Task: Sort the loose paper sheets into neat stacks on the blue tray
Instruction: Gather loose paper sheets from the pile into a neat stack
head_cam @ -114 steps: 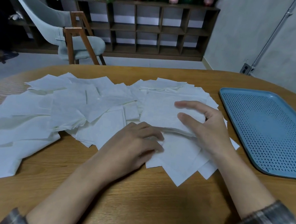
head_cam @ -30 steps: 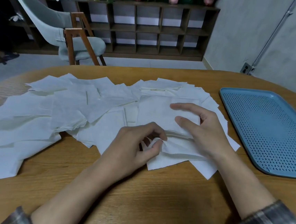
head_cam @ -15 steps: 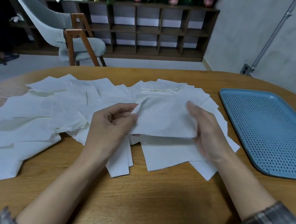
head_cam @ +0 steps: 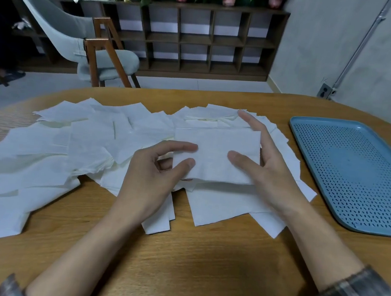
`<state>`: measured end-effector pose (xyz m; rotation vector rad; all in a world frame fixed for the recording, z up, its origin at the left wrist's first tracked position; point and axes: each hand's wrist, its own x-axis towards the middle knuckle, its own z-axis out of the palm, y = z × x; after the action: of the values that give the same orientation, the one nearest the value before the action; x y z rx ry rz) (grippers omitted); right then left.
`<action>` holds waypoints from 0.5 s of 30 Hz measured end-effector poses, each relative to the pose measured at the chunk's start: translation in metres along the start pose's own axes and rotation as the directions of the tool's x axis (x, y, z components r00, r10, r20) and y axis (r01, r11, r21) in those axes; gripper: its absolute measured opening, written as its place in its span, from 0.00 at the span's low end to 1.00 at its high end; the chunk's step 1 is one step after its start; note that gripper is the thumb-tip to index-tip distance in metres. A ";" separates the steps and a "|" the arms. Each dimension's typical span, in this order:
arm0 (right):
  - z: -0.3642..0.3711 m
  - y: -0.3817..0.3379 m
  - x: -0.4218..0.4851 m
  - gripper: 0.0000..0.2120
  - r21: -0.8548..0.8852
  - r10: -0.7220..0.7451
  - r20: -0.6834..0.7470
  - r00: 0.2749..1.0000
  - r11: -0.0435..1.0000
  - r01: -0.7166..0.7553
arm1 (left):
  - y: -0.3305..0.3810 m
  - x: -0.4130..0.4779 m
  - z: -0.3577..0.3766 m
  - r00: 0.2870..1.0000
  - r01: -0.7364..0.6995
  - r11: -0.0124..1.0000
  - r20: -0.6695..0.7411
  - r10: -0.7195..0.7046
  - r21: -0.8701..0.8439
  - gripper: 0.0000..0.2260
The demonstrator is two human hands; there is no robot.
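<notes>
Many loose white paper sheets (head_cam: 53,155) lie spread over the wooden table. I hold a small stack of white sheets (head_cam: 215,149) just above the pile, between both hands. My left hand (head_cam: 156,170) pinches its left edge with thumb and forefinger. My right hand (head_cam: 260,163) cradles its right edge, thumb on top and fingers stretched along the far side. The blue perforated tray (head_cam: 354,172) lies to the right with nothing on it.
The wooden table (head_cam: 190,262) has bare surface near me. A grey chair (head_cam: 80,41) and a low shelf unit (head_cam: 200,38) stand beyond the table's far edge. A grey wall rises behind the tray.
Both hands gathered sheets from the pile and lifted them. In the last half second my left hand moved right onto the stack's left edge and the stack squared up.
</notes>
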<state>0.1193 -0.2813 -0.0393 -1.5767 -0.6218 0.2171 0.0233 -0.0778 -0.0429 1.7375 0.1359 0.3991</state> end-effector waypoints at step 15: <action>-0.004 -0.003 0.000 0.34 0.117 0.032 0.072 0.997 0.992 -0.040 | 0.006 -0.002 -0.001 0.995 -0.090 0.996 0.033 0.089 0.025 0.27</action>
<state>0.1202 -0.2848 -0.0356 -1.4720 -0.6245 0.3315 0.0199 -0.0785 -0.0375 1.7800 0.0406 0.4366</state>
